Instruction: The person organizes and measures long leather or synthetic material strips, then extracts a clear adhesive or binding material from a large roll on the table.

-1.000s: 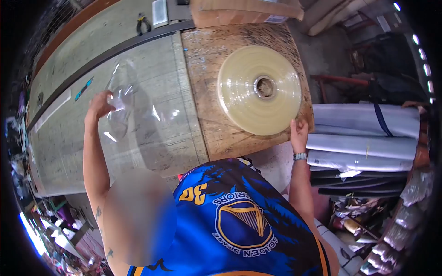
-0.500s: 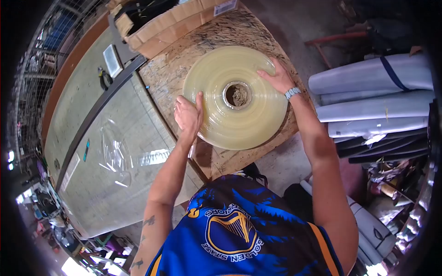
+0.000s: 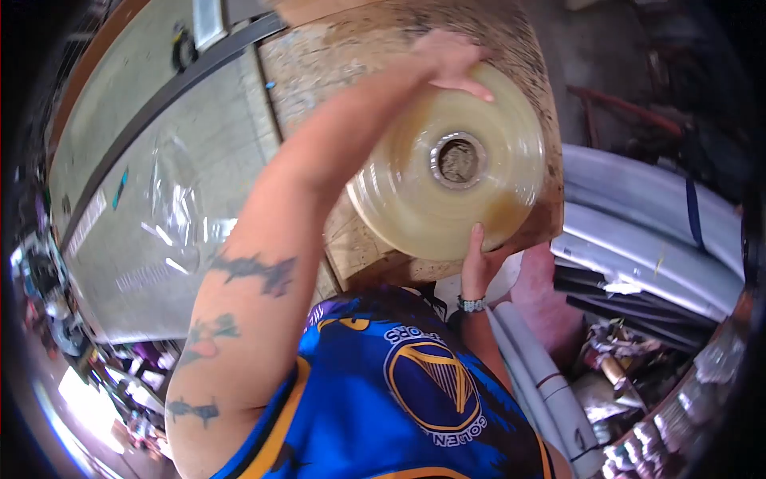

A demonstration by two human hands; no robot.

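A wide, flat roll of clear yellowish plastic film (image 3: 503,124) lies on its side on a worn wooden board (image 3: 319,68), its hollow core facing up. My left hand (image 3: 455,60) reaches across to the roll's far edge, with the thumb on the top face and the fingers over the rim, partly blurred. At the near edge, my right hand (image 3: 477,263) grips the rim, thumb on top and the other fingers hidden below. Part of the roll's left side is covered by my left forearm.
Left of the board, a grey-green table (image 3: 231,128) carries a dark metal strip (image 3: 171,96), pliers (image 3: 183,49), a teal cutter (image 3: 120,188) and crumpled clear plastic (image 3: 174,199). Large wrapped rolls (image 3: 638,215) are stacked at the right.
My left hand has moved from the roll's left side to its far edge. My right hand has come from the far right edge to the near edge. The view has shifted.
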